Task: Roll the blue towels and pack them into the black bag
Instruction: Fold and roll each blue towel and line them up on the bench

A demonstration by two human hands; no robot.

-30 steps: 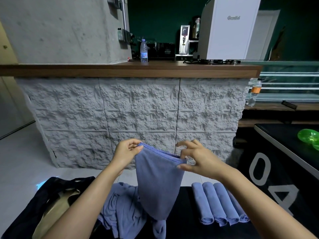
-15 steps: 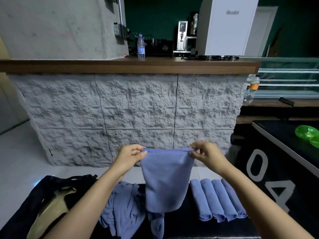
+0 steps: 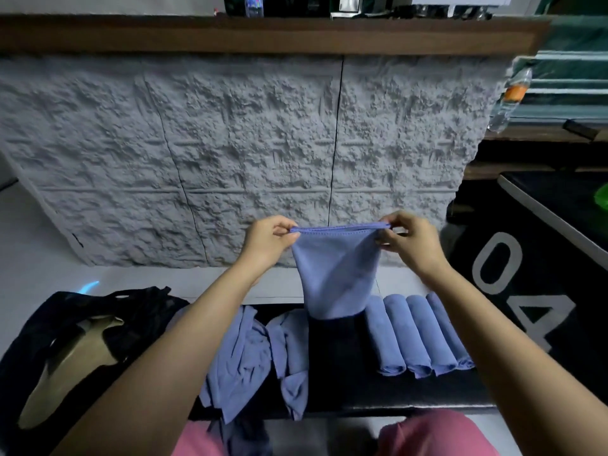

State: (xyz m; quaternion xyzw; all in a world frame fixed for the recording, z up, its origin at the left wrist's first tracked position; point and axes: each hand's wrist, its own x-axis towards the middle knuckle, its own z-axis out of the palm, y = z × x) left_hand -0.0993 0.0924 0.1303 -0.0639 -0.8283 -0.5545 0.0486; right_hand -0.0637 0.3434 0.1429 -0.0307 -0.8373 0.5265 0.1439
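A blue towel [image 3: 335,274] hangs folded in the air above a black table [image 3: 342,350]. My left hand [image 3: 269,241] pinches its top left corner and my right hand [image 3: 408,241] pinches the top right corner, so the upper edge is stretched flat. Several rolled blue towels [image 3: 418,334] lie side by side on the table to the right. A heap of unrolled blue towels [image 3: 253,360] lies under my left forearm. The black bag [image 3: 65,327] sits at the left with its mouth open and a tan lining showing.
A rough grey stone counter front [image 3: 230,153] with a wooden top [image 3: 263,34] stands close ahead. At the right is a black stand marked "04" [image 3: 526,291], with a bottle [image 3: 508,100] on a shelf above. Pink trousers [image 3: 434,436] show at the bottom.
My hands moved apart and drew the towel's top edge taut, holding it slightly higher above the table. The head camera tilted down, so the countertop items slid out of view.
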